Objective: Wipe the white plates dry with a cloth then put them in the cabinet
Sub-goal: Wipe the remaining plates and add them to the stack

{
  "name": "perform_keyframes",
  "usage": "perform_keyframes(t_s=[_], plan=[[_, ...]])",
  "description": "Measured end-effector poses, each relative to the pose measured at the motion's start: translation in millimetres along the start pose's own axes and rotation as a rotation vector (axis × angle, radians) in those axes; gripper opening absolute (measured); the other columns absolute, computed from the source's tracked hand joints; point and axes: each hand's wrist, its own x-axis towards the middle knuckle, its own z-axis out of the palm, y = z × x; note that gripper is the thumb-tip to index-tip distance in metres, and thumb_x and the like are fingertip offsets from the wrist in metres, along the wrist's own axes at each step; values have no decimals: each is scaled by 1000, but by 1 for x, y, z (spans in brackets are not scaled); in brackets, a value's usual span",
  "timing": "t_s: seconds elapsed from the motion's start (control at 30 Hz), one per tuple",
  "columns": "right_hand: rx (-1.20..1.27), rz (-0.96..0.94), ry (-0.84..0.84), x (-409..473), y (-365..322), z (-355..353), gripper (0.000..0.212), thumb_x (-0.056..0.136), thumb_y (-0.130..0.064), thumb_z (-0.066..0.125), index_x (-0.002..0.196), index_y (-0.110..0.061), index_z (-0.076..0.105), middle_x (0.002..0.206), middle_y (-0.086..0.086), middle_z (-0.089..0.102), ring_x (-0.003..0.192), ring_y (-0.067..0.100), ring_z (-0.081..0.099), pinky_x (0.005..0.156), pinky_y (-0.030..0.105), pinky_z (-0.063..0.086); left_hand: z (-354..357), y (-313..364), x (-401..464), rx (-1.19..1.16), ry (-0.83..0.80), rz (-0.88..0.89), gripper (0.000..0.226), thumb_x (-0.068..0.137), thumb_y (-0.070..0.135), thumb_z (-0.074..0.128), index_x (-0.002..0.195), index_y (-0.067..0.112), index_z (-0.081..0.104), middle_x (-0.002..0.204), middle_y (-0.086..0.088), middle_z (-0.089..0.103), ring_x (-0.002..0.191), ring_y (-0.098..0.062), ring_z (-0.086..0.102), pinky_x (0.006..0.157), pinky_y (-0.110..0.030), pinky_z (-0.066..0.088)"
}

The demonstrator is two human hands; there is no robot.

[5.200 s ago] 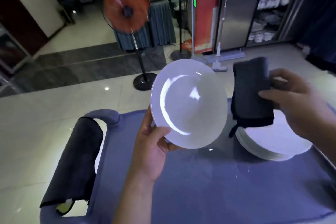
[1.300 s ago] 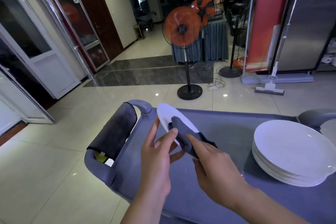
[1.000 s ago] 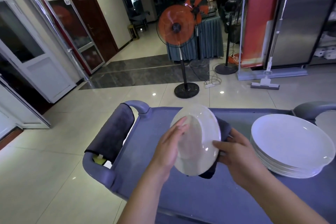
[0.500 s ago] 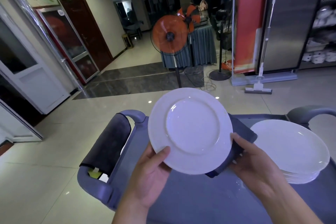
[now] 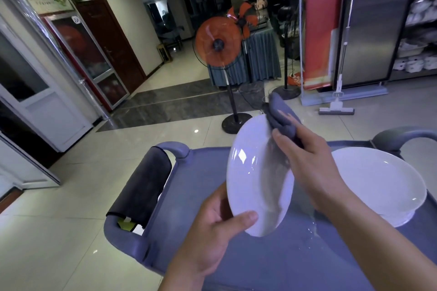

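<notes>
A white plate (image 5: 253,182) stands tilted on edge above the grey cart top (image 5: 208,172). My left hand (image 5: 217,227) grips its lower rim, thumb on the front face. My right hand (image 5: 309,163) holds a dark grey cloth (image 5: 281,118) against the plate's upper right rim, with part of the cloth sticking up past the rim. A stack of white plates (image 5: 376,179) sits on the cart at the right.
A dark cloth (image 5: 142,184) hangs over the cart's left handle. On the tiled floor beyond stand an orange fan (image 5: 217,47), a red banner (image 5: 321,21) and a mop (image 5: 338,101). A steel cabinet (image 5: 421,30) with white dishes is at the far right.
The plate has turned from facing me to standing on edge. My right hand has come from behind the plate's right side up to its upper rim with the cloth.
</notes>
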Motion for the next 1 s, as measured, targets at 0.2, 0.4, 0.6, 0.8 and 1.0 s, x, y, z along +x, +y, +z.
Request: perform_keyframes(t_s=[0.2, 0.4, 0.6, 0.8, 1.0], plan=[[-80, -100, -172, -7, -15, 24, 45, 99, -28, 59, 139, -48, 54, 139, -40, 38, 143, -17, 14, 122, 36, 27, 10, 10, -4, 74, 95, 46, 44, 85, 8, 65, 116, 38, 72, 123, -1, 74, 117, -18, 67, 94, -32, 54], [-21, -124, -281, -24, -11, 35, 48, 98, -23, 60, 138, -49, 53, 140, -36, 50, 142, -20, 11, 119, 30, 23, 19, 14, 2, 172, 175, 44, 49, 98, 1, 61, 120, 43, 68, 120, -3, 73, 117, -26, 67, 100, -57, 50], [-101, -176, -418, -41, 3, 32, 46, 94, -24, 67, 131, -51, 60, 133, -44, 50, 143, -19, 14, 106, 15, 29, 17, 13, 6, 73, 192, 57, 49, 97, -4, 62, 131, 31, 64, 123, -2, 74, 118, -24, 69, 87, -39, 59], [-152, -171, -475, -41, 17, 5, 46, 84, -24, 67, 124, -47, 67, 133, -36, 56, 143, -16, 21, 105, 14, 29, 14, -2, 4, -264, 60, -62, 78, 65, -4, 55, 135, 30, 64, 127, -14, 69, 121, -31, 65, 80, -45, 58], [-217, -208, -553, -46, 29, -24, 49, 82, -23, 71, 124, -50, 67, 157, -12, 39, 148, -5, 21, 113, 35, 42, 16, -7, 11, -618, 36, -166, 86, 68, 51, 84, 137, 6, 61, 138, -26, 56, 120, -45, 57, 80, -52, 56]])
